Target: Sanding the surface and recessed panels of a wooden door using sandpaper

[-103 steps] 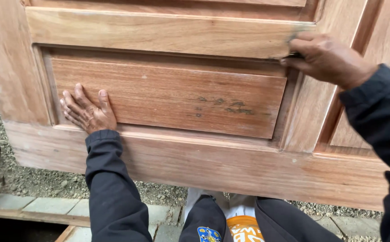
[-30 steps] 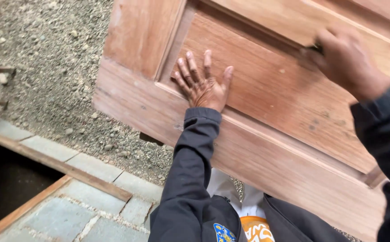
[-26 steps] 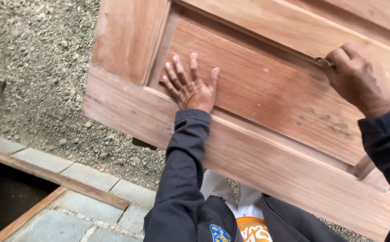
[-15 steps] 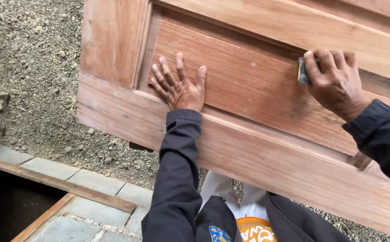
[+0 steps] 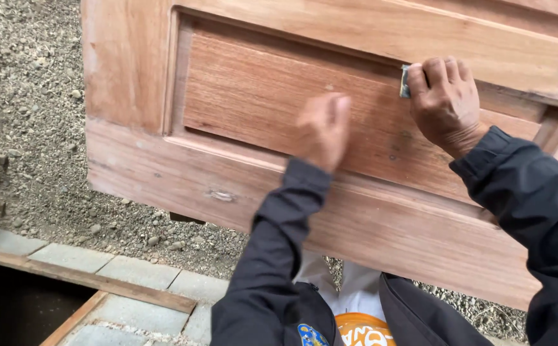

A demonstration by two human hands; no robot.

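Grey gravel ground (image 5: pixel 29 109) fills nine to eleven o'clock (even daylight); grey paving slabs (image 5: pixel 131 272) at seven; a wooden batten (image 5: pixel 86 280) crosses them.

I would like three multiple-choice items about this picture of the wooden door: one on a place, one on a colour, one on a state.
1. Where is the small grey sanding pad?
A. on the gravel
B. at the upper edge of the recessed panel of the reddish-brown wooden door, under the right hand
C. in the left hand

2. What colour are the jacket sleeves?
A. dark
B. white
C. red

3. How does the left hand appear?
A. gripping a hammer
B. blurred, over the panel, holding nothing
C. in a pocket

Answers: 1 B, the pad shows beside the right fingers; 2 A, both sleeves are dark; 3 B, the hand is smeared and empty.
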